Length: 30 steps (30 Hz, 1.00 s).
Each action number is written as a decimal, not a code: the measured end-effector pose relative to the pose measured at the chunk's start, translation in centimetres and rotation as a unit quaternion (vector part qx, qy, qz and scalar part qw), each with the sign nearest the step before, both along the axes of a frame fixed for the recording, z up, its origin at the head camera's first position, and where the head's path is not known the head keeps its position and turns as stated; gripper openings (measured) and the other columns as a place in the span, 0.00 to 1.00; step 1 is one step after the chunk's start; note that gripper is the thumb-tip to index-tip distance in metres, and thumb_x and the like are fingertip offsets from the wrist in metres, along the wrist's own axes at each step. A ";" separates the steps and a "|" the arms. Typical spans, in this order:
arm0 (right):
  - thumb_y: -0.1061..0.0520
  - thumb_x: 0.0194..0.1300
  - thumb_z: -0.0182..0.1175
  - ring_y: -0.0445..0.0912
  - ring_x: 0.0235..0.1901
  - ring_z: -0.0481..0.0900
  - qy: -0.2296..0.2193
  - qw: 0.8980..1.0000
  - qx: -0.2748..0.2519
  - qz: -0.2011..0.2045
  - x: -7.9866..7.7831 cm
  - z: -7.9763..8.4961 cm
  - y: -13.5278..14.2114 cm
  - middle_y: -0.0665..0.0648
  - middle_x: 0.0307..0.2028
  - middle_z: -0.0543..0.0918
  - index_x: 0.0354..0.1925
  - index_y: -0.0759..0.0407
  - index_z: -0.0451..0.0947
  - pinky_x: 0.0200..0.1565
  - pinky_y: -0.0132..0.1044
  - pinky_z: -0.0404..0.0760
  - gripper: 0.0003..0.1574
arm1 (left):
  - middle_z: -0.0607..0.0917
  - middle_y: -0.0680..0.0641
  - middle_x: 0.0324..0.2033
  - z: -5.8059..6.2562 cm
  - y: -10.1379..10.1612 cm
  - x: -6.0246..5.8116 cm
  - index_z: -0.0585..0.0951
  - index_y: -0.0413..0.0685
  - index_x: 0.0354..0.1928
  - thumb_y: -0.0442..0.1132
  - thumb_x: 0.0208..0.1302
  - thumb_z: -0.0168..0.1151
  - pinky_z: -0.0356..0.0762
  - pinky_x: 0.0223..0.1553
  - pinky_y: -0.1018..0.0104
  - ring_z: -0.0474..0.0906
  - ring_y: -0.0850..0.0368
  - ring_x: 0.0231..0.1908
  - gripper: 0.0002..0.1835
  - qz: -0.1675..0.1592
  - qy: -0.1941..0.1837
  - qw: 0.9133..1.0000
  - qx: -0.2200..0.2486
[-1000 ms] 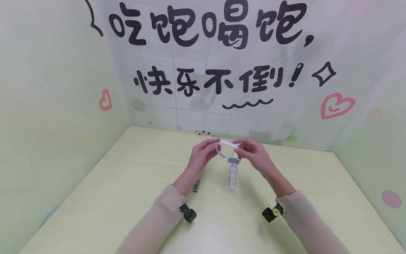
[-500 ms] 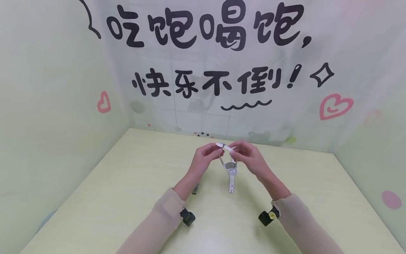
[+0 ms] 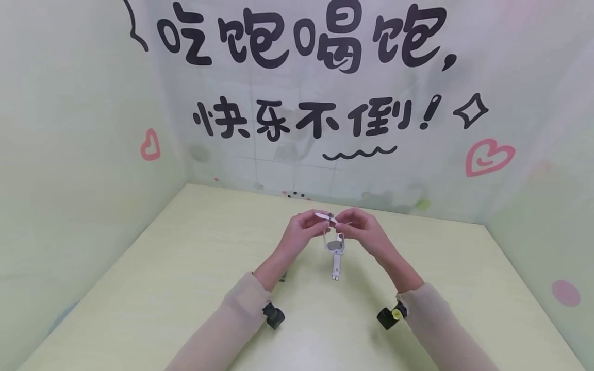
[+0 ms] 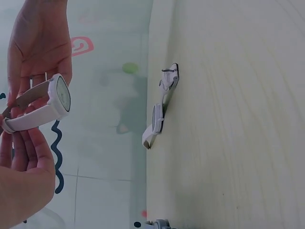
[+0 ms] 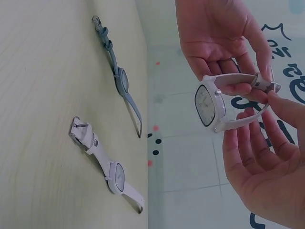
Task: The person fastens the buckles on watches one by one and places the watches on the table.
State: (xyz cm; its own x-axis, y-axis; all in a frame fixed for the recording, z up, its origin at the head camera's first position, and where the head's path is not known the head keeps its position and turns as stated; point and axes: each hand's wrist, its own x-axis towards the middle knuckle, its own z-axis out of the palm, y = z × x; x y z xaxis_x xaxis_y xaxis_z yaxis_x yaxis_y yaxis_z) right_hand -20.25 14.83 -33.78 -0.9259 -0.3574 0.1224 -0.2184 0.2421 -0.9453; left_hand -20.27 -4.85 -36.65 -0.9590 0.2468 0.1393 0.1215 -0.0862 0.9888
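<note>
A white wristwatch [image 5: 209, 106] with a round dial is held up over the table, its strap bent into a loop. My left hand [image 3: 303, 229] pinches the buckle end. On the other side my right hand [image 3: 366, 226] pinches the strap, thumb right at the buckle [image 5: 272, 87]. One strap tip [image 3: 321, 215] sticks out to the left past the buckle. In the head view the grey case back [image 3: 334, 246] faces me. Below it a second white wristwatch [image 5: 116, 179] lies on the table, partly hidden by the held one in the head view.
A grey-blue wristwatch [image 5: 122, 81] lies to the left on the pale wooden table [image 3: 185, 247]; my left arm mostly hides it in the head view. Behind the table's back edge hangs a printed cloth wall [image 3: 278, 170], with side walls left and right.
Both hands have come closer together and slightly lower. The strap tip now extends to the left through the buckle, and the watch's loop has become smaller.
</note>
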 end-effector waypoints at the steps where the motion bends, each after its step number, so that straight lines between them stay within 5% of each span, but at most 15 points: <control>1: 0.60 0.69 0.61 0.42 0.39 0.83 0.011 1.000 0.007 -0.008 0.0 0.1 0.0 0.56 0.42 0.83 0.52 0.69 0.75 0.47 0.32 0.85 0.18 | 0.87 0.39 0.51 0.0 0.1 0.0 0.79 0.37 0.57 0.33 0.70 0.60 0.84 0.54 0.63 0.85 0.65 0.43 0.15 0.001 0.003 1.000 -0.001; 5: 0.58 0.69 0.63 0.49 0.47 0.83 0.070 0.996 0.041 -0.040 0.3 0.8 -0.3 0.65 0.50 0.81 0.53 0.67 0.75 0.52 0.41 0.84 0.19 | 0.86 0.35 0.50 0.0 0.5 0.1 0.80 0.35 0.55 0.31 0.69 0.60 0.84 0.54 0.57 0.87 0.56 0.46 0.14 0.003 0.020 1.000 -0.004; 10: 0.57 0.66 0.66 0.55 0.52 0.81 0.147 0.984 0.083 -0.059 0.8 2.1 -1.2 0.63 0.49 0.82 0.50 0.63 0.78 0.55 0.50 0.84 0.17 | 0.87 0.32 0.48 -0.1 1.1 0.0 0.80 0.33 0.53 0.30 0.68 0.60 0.85 0.52 0.56 0.85 0.39 0.50 0.14 0.007 0.054 0.998 -0.022; 19: 0.55 0.63 0.70 0.51 0.46 0.80 0.250 0.934 0.237 -0.097 1.2 2.8 -2.7 0.57 0.42 0.82 0.36 0.60 0.80 0.47 0.44 0.86 0.11 | 0.89 0.38 0.46 0.2 1.6 0.0 0.83 0.40 0.52 0.33 0.66 0.63 0.85 0.48 0.66 0.87 0.48 0.45 0.14 0.051 0.087 0.990 -0.102; 25: 0.56 0.66 0.65 0.50 0.42 0.81 0.306 0.900 0.286 -0.122 1.0 2.6 -3.0 0.56 0.39 0.84 0.36 0.59 0.81 0.44 0.44 0.85 0.07 | 0.90 0.41 0.43 0.0 1.5 0.0 0.85 0.43 0.50 0.35 0.65 0.64 0.85 0.46 0.66 0.87 0.51 0.43 0.13 0.072 0.098 0.985 -0.123; 27: 0.57 0.66 0.64 0.50 0.40 0.82 0.320 0.892 0.289 -0.134 1.0 2.4 -2.8 0.56 0.36 0.84 0.36 0.59 0.81 0.43 0.43 0.85 0.06 | 0.90 0.41 0.41 -0.1 1.6 0.0 0.85 0.44 0.50 0.35 0.65 0.64 0.85 0.44 0.67 0.86 0.52 0.41 0.13 0.074 0.099 0.984 -0.131; 30: 0.58 0.68 0.62 0.50 0.37 0.82 0.324 0.894 0.274 -0.146 1.2 2.2 -2.6 0.56 0.33 0.84 0.35 0.59 0.79 0.40 0.43 0.84 0.05 | 0.90 0.43 0.38 -0.3 1.8 0.1 0.86 0.45 0.50 0.37 0.65 0.65 0.84 0.40 0.70 0.85 0.57 0.36 0.13 0.077 0.103 0.980 -0.155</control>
